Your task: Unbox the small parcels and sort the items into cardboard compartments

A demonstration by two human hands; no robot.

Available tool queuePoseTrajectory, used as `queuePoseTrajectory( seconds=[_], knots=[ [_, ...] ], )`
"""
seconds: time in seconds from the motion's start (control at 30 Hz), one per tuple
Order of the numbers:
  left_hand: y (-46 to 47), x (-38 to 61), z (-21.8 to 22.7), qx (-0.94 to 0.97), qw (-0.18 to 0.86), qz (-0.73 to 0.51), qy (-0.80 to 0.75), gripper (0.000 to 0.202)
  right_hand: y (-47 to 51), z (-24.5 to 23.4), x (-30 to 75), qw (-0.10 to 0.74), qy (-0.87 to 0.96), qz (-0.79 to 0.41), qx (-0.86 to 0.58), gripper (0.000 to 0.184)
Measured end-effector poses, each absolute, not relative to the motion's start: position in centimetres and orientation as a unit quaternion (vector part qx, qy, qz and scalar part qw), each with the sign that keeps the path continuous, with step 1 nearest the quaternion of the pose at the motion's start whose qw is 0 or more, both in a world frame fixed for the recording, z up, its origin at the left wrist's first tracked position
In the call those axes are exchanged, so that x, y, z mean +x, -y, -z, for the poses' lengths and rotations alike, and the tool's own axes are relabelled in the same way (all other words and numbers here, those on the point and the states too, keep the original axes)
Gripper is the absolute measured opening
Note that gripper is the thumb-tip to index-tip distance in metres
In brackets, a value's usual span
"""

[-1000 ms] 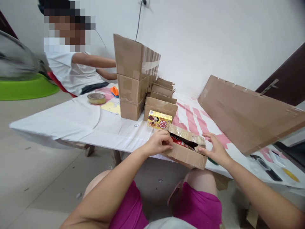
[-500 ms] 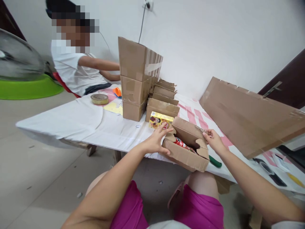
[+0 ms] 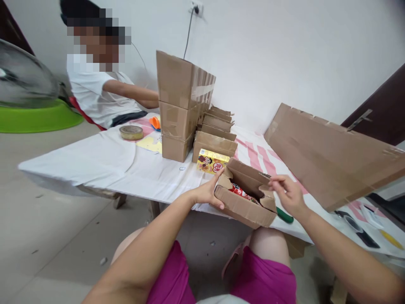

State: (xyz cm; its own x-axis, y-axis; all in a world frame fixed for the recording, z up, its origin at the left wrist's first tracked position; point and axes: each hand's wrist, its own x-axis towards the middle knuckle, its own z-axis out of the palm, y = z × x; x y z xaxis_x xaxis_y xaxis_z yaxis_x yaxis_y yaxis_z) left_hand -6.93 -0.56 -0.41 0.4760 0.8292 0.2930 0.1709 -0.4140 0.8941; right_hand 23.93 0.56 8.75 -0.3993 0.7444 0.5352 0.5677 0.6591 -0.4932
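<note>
A small brown cardboard box (image 3: 245,207) sits at the near edge of the white-covered table (image 3: 104,160), its flaps partly raised and a red packet (image 3: 239,190) showing inside. My left hand (image 3: 207,192) grips the box's left end, fingers against the left flap. At the right end, my right hand (image 3: 286,192) pinches the far flap's corner. A yellow carton (image 3: 211,161) stands just behind the box.
A stack of taped boxes (image 3: 182,103) and a row of folded ones (image 3: 215,131) stand mid-table. A large cardboard sheet (image 3: 329,152) leans at right. A tape roll (image 3: 130,132), a green handle (image 3: 285,215) and a seated person (image 3: 101,90) are also here.
The far flap, flat over the box a second ago, has been lifted open. My left hand moved from the top to the left end; my right hand rose to the flap's corner.
</note>
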Motion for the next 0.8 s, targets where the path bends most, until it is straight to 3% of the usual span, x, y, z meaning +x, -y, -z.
queuePoseTrajectory(
  seconds=[0.13, 0.33, 0.53, 0.8],
  knots=[
    [0.2, -6.8, 0.8, 0.745, 0.429, -0.396, -0.321, 0.149, 0.7, -9.1, 21.0, 0.107, 0.909, -0.155, -0.371, 0.021],
    [0.0, -6.9, 1.4, 0.753, 0.419, -0.397, -0.316, 0.149, -1.8, -8.3, 19.4, -0.105, 0.873, -0.145, -0.454, 0.039],
    [-0.2, -7.0, 2.1, 0.757, 0.419, -0.389, -0.316, 0.154, -1.6, -7.6, 18.5, -0.120, 0.879, -0.114, -0.448, 0.015],
    [-0.2, -7.0, 1.6, 0.763, 0.411, -0.392, -0.307, 0.157, -0.1, -7.7, 19.1, -0.009, 0.904, -0.093, -0.417, 0.018]
  ],
)
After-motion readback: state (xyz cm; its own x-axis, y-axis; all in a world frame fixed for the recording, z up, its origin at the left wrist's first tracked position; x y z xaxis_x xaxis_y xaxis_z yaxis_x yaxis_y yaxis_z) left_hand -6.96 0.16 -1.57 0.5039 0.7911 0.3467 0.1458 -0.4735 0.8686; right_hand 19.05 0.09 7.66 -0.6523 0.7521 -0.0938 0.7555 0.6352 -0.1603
